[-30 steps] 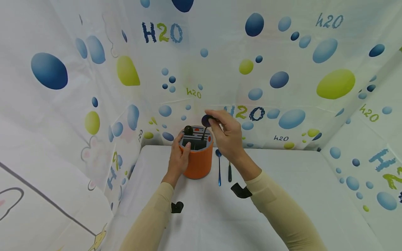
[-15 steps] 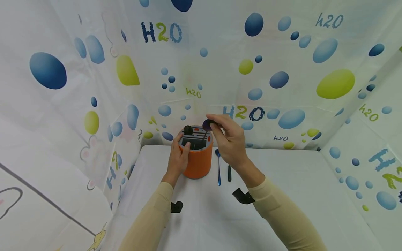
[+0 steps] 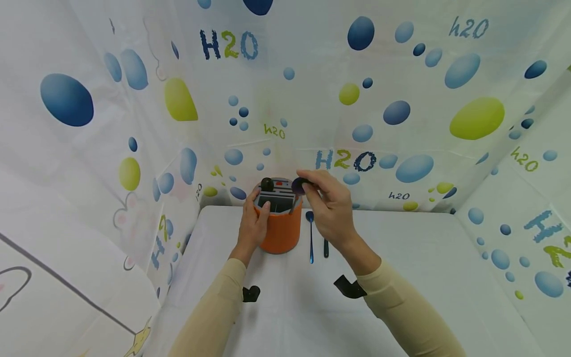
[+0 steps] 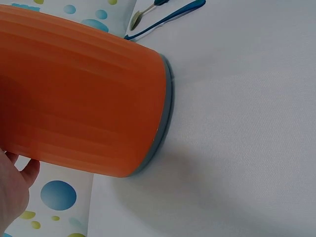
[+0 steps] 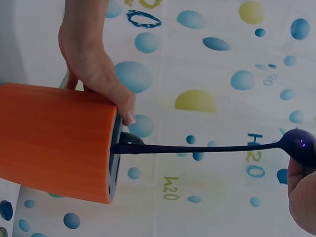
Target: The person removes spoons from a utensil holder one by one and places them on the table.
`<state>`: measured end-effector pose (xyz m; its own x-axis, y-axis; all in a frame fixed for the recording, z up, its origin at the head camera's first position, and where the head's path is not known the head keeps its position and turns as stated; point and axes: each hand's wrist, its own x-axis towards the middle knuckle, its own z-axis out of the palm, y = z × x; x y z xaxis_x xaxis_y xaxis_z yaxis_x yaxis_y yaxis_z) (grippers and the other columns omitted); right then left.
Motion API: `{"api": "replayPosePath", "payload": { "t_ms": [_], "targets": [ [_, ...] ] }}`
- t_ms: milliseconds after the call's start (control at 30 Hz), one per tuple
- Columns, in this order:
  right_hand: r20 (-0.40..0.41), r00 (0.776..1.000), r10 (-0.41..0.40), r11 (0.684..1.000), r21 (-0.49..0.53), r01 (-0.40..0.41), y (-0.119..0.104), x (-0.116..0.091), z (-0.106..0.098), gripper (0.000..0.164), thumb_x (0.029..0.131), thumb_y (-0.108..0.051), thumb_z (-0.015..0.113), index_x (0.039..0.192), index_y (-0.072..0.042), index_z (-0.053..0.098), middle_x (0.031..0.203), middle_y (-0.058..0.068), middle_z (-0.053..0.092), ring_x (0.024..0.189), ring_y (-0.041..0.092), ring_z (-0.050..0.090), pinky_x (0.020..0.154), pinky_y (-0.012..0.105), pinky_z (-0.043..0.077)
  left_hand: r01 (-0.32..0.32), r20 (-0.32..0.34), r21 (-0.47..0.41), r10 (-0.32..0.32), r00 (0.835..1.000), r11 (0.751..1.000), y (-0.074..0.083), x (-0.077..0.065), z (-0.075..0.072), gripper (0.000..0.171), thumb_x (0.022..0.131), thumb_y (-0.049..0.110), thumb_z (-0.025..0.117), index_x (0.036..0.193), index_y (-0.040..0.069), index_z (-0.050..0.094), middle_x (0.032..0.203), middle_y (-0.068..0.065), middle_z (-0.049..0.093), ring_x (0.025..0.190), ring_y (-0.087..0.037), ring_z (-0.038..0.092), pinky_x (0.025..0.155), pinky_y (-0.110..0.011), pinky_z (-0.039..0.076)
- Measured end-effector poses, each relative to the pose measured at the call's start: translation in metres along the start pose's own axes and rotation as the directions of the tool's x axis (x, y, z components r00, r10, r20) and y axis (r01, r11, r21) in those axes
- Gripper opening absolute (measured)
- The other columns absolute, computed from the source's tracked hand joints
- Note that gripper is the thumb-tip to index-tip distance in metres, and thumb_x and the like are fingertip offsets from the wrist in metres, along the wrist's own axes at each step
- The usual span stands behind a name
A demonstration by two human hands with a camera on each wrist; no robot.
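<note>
An orange utensil holder (image 3: 281, 229) with a grey slotted top stands on the white table (image 3: 401, 277) near the back wall. My left hand (image 3: 253, 225) grips its left side, thumb at the rim; the orange holder (image 4: 79, 98) fills the left wrist view. My right hand (image 3: 327, 206) pinches the bowl end of a dark purple spoon (image 3: 298, 186), whose handle tip enters the holder's top. In the right wrist view the purple spoon (image 5: 207, 147) runs from my fingers (image 5: 302, 192) to the holder (image 5: 54, 148). A black round-topped utensil (image 3: 267, 184) stands in the holder.
A blue spoon (image 3: 311, 238) and a dark utensil (image 3: 326, 247) lie on the table just right of the holder. Bubble-printed white sheets (image 3: 401, 99) wall in the table at back, left and right.
My right hand has come down and slightly right, lowering the purple spoon's handle further into the holder. The left hand stays on the holder.
</note>
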<state>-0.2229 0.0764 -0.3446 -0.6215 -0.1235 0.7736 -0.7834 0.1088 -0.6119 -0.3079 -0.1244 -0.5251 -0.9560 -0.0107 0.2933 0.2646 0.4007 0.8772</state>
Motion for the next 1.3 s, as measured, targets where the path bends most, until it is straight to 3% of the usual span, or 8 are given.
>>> {"api": "replayPosePath", "payload": {
  "t_ms": [600,933,1300],
  "targets": [
    [0.032,0.998,0.049,0.998,0.027,-0.05,0.003,-0.015,-0.001,0.03,0.1,0.012,0.054,0.126,0.006,0.068,0.116,0.021,0.07,0.1,0.027,0.069,0.09,0.027,0.06,0.02,-0.008,0.023,-0.019,1.0,1.0,0.001,0.001,-0.001,0.062,0.106,0.059,0.042,0.16,0.032,0.026,0.164,-0.007,0.034,0.144,-0.031,0.043,0.122,-0.057,0.035],
    [0.067,0.979,0.194,0.98,0.036,-0.196,0.016,-0.037,0.003,0.029,0.101,0.009,0.056,0.126,0.003,0.07,0.118,0.022,0.068,0.098,0.032,0.071,0.087,0.026,0.061,0.007,-0.006,0.034,-0.007,1.0,0.999,0.0,0.002,-0.001,0.062,0.107,0.057,0.042,0.161,0.031,0.026,0.164,-0.01,0.034,0.146,-0.032,0.042,0.122,-0.057,0.034],
    [0.101,0.945,0.312,0.95,-0.006,-0.313,0.03,-0.052,0.008,0.026,0.103,0.004,0.057,0.124,0.001,0.071,0.123,0.02,0.069,0.11,0.032,0.071,0.093,0.03,0.06,0.001,-0.004,0.024,-0.001,1.0,1.0,-0.002,0.001,0.001,0.063,0.107,0.057,0.042,0.161,0.03,0.025,0.163,-0.009,0.035,0.144,-0.031,0.045,0.122,-0.055,0.036]
  ]
}}
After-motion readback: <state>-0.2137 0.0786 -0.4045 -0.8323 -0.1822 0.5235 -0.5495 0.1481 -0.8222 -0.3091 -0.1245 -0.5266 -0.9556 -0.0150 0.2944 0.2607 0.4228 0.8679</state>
